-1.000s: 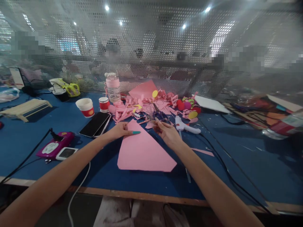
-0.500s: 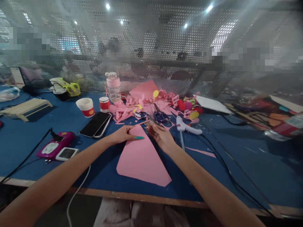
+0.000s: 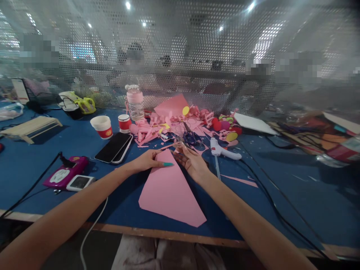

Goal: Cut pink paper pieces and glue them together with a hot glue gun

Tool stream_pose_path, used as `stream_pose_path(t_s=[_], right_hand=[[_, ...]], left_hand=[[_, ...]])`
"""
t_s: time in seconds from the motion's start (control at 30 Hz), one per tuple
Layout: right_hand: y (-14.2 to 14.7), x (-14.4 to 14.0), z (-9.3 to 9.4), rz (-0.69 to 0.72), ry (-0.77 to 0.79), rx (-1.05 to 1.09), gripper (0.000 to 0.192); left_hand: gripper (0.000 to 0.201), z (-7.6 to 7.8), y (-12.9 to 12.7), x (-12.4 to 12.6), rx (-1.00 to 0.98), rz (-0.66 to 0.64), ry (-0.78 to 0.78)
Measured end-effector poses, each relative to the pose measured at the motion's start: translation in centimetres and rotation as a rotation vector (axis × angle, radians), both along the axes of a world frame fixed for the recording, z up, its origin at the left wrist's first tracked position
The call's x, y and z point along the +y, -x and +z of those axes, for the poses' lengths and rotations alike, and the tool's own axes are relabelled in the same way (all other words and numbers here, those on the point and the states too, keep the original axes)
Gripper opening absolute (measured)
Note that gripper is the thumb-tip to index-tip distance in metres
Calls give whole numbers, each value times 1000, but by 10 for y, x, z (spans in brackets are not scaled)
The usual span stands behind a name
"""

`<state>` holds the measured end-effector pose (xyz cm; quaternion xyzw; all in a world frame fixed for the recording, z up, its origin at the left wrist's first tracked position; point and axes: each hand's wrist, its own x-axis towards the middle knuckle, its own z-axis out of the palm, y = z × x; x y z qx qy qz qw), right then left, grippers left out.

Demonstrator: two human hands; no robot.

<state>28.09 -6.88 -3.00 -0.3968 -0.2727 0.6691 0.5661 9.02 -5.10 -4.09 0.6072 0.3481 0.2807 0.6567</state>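
A large pink sheet of paper (image 3: 171,195), narrow at the far end and wide toward me, slants over the table's front part. My left hand (image 3: 147,160) grips its narrow end, the thumb with a teal nail lying on top. From there a thin pink paper strip (image 3: 168,146) runs across to the fingertips of my right hand (image 3: 192,162), which pinch its other end beside the sheet's right edge. Just beyond the right fingers lie dark-handled scissors (image 3: 193,138). A white glue gun (image 3: 222,150) rests to the right of that hand.
Pink paper scraps (image 3: 149,131) are heaped at the back. Left of them stand paper cups (image 3: 101,126), a pink-lidded bottle (image 3: 135,103) and a phone (image 3: 114,147). A purple device (image 3: 66,172) lies farther left. The glue gun's black cable (image 3: 270,198) crosses the right side.
The near right corner of the pink sheet has shifted slightly toward me and to the right. Both hands keep nearly the same place and grip.
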Motion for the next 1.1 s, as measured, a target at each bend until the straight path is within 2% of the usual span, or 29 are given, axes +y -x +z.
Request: stream_pose_path(t_s=[0.33,0.77,0.93,1.1], right_hand=[[1,1,-2,-16,96,-60,18],[-5,2,-6,-1,71,-62,24],[-8,4,-4,-71,40,-101,19],[-9,6,-3,-148,-39,-92,25]], left_hand=[[40,3,-2,-2,-25,47,0],[41,-5,1,2,-22,53,-16],[42,-11,2,9,18,105,-109],[45,-7,4,8,94,133,-203]])
